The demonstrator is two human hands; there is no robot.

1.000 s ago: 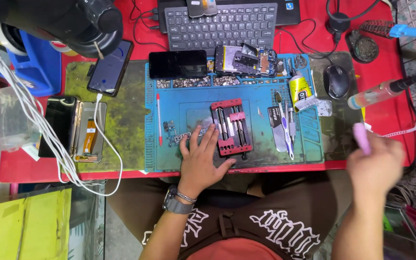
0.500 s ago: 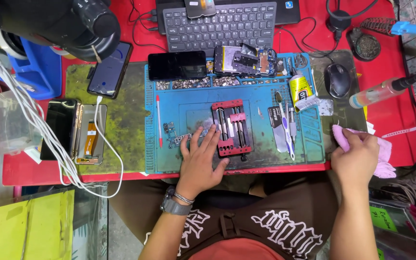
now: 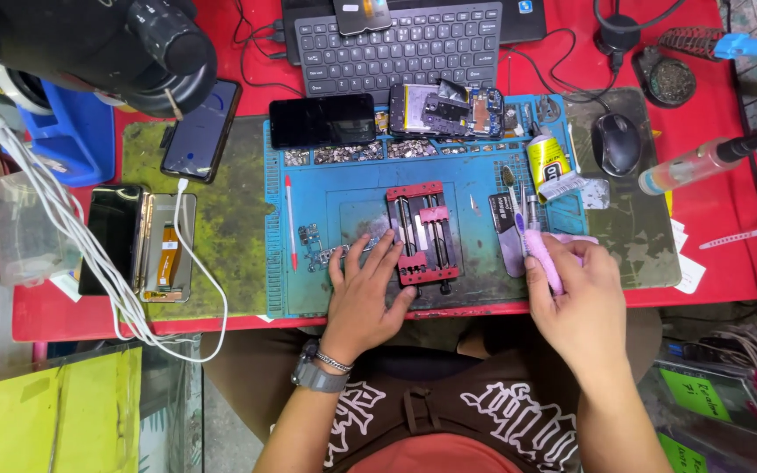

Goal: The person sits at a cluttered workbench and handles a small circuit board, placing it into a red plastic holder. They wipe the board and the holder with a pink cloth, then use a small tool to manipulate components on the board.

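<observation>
Fingers [image 3: 543,263] of my right hand [image 3: 576,302], newly returned, pinch pink cloth [image 3: 554,263]; left hand [image 3: 363,293] stays splayed beside red holder [image 3: 420,235] on blue mat [image 3: 308,298].

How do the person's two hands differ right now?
The left hand lies flat and open on the blue mat, fingers spread beside the red clamp. The right hand is curled around a pink tool at the mat's right side. The left wrist wears a watch; the right is bare. Both are over the mat.
</observation>
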